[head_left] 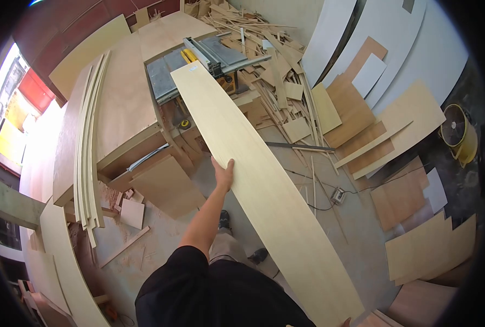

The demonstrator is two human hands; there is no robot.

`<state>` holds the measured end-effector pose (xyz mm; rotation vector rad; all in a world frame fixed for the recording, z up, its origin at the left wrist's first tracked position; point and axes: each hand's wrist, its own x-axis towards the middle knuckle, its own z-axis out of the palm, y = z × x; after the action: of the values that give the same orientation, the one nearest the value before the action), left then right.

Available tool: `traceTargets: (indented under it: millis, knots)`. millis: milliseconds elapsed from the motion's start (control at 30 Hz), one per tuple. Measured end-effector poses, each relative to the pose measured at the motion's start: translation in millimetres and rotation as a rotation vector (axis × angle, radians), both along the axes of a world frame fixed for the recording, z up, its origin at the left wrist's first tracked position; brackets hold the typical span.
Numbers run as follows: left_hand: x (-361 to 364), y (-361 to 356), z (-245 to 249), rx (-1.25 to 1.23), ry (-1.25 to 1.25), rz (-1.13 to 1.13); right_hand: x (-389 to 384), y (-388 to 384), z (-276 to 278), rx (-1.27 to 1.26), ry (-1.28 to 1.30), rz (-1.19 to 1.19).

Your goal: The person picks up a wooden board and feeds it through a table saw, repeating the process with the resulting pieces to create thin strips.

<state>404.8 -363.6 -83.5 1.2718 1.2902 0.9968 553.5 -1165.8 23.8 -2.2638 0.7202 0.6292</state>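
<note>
A long, pale plywood board [258,169] slants across the view, from the table saw [163,68] down to the bottom right. My left hand [224,173] grips its left edge near the middle, thumb on the top face and fingers going underneath. At the board's near end, a small part of my right hand [346,322] shows holding the edge; the rest is cut off by the frame. The far end, with a small label, overlaps the saw's grey top beside its yellow part and rail.
A large plywood-topped bench [128,98] carries long wood strips [90,147] on the left. Offcuts [280,71] pile up behind the saw. Sheets lean along the right, near a yellow fan [460,133]. A power box [338,195] and its cable lie on the floor.
</note>
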Motion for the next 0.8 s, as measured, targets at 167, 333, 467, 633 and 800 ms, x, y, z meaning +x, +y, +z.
traceTargets:
  millis: [167,333,467,633,800]
  knots:
    - [13,5,14,-0.005,0.022,0.044,-1,8,-4,0.033,0.056,0.005]
    - [13,10,1,0.027,-0.051,0.042,1,9,3,0.033,0.094,0.023]
    - [9,19,9,-0.015,-0.078,0.027,-2,15,4,0.042,0.095,0.019]
    - [8,40,12,0.01,-0.126,0.016,-6,35,3,-0.009,0.057,-0.021]
    - [6,60,6,-0.032,-0.081,0.041,-7,59,3,-0.041,0.068,-0.022]
